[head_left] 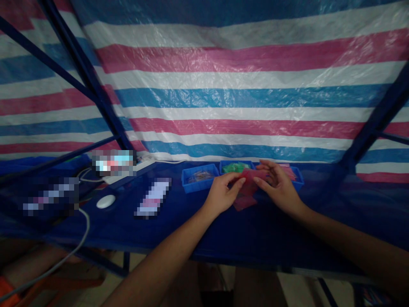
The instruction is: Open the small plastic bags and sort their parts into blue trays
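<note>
A thin, see-through pinkish-red bag or sheet is stretched between my two hands above the dark blue table. My left hand pinches its left side between thumb and fingers. On the other side, my right hand has its thumb against the sheet, with the fingers curled behind. Another flat pinkish-red piece shows just below; whether it lies apart or belongs to the held one I cannot tell.
Behind my hands stand a blue tray with small thin items, a blue tray with green packets, and a blue tray with pink pieces. Leftward are a phone, a white oval object, a power strip and cables.
</note>
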`<action>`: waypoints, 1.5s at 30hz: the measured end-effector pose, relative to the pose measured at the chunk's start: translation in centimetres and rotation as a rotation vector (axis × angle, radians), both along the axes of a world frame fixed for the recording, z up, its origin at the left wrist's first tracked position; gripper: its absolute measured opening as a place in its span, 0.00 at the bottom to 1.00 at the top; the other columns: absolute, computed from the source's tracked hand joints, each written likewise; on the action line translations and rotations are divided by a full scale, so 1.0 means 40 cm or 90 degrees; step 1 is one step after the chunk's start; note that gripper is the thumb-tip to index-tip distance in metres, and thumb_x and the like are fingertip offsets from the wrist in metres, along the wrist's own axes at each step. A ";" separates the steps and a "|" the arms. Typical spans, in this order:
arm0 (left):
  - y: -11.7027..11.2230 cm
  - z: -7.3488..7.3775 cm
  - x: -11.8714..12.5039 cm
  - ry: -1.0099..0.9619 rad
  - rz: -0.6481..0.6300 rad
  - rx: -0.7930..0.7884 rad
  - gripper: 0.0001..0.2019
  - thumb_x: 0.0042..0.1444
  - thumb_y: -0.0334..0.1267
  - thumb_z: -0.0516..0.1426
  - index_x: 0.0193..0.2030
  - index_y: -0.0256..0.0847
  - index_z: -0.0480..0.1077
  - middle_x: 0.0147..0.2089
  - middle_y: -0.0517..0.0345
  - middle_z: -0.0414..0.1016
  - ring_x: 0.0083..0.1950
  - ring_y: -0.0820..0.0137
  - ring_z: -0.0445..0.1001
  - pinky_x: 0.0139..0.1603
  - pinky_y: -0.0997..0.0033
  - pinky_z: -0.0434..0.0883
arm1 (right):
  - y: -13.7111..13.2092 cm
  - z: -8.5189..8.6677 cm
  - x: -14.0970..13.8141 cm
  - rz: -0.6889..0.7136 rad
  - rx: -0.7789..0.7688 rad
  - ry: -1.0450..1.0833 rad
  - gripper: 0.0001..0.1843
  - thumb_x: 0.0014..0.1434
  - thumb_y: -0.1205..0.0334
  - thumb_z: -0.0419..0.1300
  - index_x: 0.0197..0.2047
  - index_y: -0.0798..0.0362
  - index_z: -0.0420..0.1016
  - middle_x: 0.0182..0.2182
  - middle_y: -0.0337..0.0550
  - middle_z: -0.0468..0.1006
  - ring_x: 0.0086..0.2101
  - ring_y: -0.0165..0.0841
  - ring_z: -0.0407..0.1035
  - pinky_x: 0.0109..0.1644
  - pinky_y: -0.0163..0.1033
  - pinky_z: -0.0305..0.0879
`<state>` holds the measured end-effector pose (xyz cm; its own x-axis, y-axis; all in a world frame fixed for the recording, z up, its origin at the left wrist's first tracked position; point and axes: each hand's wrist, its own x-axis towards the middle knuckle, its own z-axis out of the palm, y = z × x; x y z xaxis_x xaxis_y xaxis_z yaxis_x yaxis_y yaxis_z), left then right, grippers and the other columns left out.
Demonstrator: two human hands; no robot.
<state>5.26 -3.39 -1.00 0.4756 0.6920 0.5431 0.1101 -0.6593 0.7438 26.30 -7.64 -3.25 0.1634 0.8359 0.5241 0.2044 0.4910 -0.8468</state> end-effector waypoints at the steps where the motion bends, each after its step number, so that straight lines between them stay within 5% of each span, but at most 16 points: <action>1: 0.003 -0.005 0.002 -0.007 -0.011 -0.015 0.15 0.70 0.47 0.58 0.50 0.40 0.80 0.46 0.51 0.85 0.45 0.62 0.82 0.46 0.65 0.78 | 0.001 0.001 0.001 0.028 -0.019 0.014 0.32 0.58 0.44 0.72 0.61 0.45 0.70 0.54 0.47 0.79 0.53 0.40 0.76 0.57 0.47 0.76; 6: 0.012 -0.017 0.003 -0.037 0.065 0.044 0.14 0.68 0.41 0.60 0.58 0.42 0.75 0.55 0.49 0.81 0.50 0.62 0.81 0.51 0.60 0.79 | 0.004 0.002 0.010 0.039 -0.081 0.037 0.21 0.56 0.40 0.73 0.39 0.48 0.77 0.34 0.42 0.82 0.35 0.38 0.78 0.43 0.44 0.79; 9: -0.001 -0.011 0.001 -0.022 0.091 0.147 0.13 0.67 0.39 0.61 0.57 0.42 0.74 0.60 0.46 0.75 0.56 0.61 0.77 0.54 0.60 0.78 | 0.003 0.001 0.010 0.033 -0.069 0.064 0.19 0.57 0.42 0.72 0.39 0.47 0.75 0.32 0.39 0.80 0.31 0.35 0.75 0.36 0.40 0.76; 13: -0.022 -0.003 0.009 0.052 -0.011 0.206 0.17 0.62 0.43 0.66 0.55 0.42 0.74 0.56 0.47 0.77 0.58 0.60 0.76 0.60 0.58 0.75 | -0.013 0.011 -0.005 0.072 -0.047 0.042 0.17 0.61 0.43 0.70 0.40 0.46 0.75 0.33 0.39 0.79 0.33 0.35 0.75 0.38 0.41 0.76; 17: -0.021 -0.004 0.016 0.074 -0.002 0.150 0.13 0.64 0.43 0.64 0.53 0.42 0.75 0.51 0.50 0.81 0.53 0.60 0.79 0.57 0.60 0.75 | -0.029 0.024 -0.011 0.100 -0.064 0.003 0.17 0.66 0.43 0.64 0.45 0.48 0.79 0.41 0.42 0.82 0.37 0.36 0.77 0.46 0.43 0.76; 21: 0.000 -0.016 0.012 0.037 0.056 0.030 0.12 0.71 0.43 0.57 0.49 0.41 0.79 0.44 0.52 0.83 0.44 0.63 0.80 0.47 0.64 0.75 | -0.021 0.023 -0.001 0.031 -0.031 0.022 0.16 0.67 0.45 0.64 0.49 0.47 0.77 0.42 0.41 0.80 0.33 0.32 0.75 0.43 0.41 0.75; 24: 0.014 -0.026 0.011 -0.027 0.027 -0.064 0.15 0.70 0.47 0.58 0.50 0.39 0.79 0.43 0.52 0.83 0.42 0.63 0.80 0.43 0.67 0.75 | -0.009 0.017 0.002 -0.025 0.009 0.052 0.22 0.62 0.47 0.70 0.56 0.44 0.74 0.45 0.42 0.79 0.40 0.34 0.75 0.42 0.39 0.75; 28: 0.020 -0.029 0.016 -0.072 -0.022 -0.124 0.18 0.68 0.51 0.59 0.49 0.38 0.80 0.43 0.51 0.84 0.42 0.64 0.80 0.43 0.68 0.75 | -0.002 0.008 0.001 0.031 -0.019 0.066 0.24 0.60 0.47 0.72 0.56 0.44 0.74 0.46 0.43 0.81 0.45 0.37 0.77 0.44 0.39 0.77; 40: 0.030 -0.039 0.011 -0.031 -0.027 -0.127 0.16 0.67 0.49 0.62 0.51 0.39 0.79 0.45 0.50 0.84 0.44 0.64 0.82 0.46 0.66 0.77 | 0.004 -0.013 0.009 0.067 -0.085 -0.027 0.21 0.59 0.42 0.71 0.47 0.47 0.78 0.39 0.44 0.84 0.38 0.40 0.79 0.41 0.44 0.78; 45: 0.015 -0.015 0.008 -0.042 0.066 0.036 0.17 0.63 0.40 0.65 0.58 0.42 0.75 0.54 0.48 0.81 0.53 0.62 0.80 0.48 0.65 0.77 | -0.007 0.004 0.004 -0.020 -0.039 0.031 0.19 0.59 0.43 0.71 0.42 0.46 0.74 0.36 0.42 0.82 0.36 0.39 0.79 0.41 0.43 0.77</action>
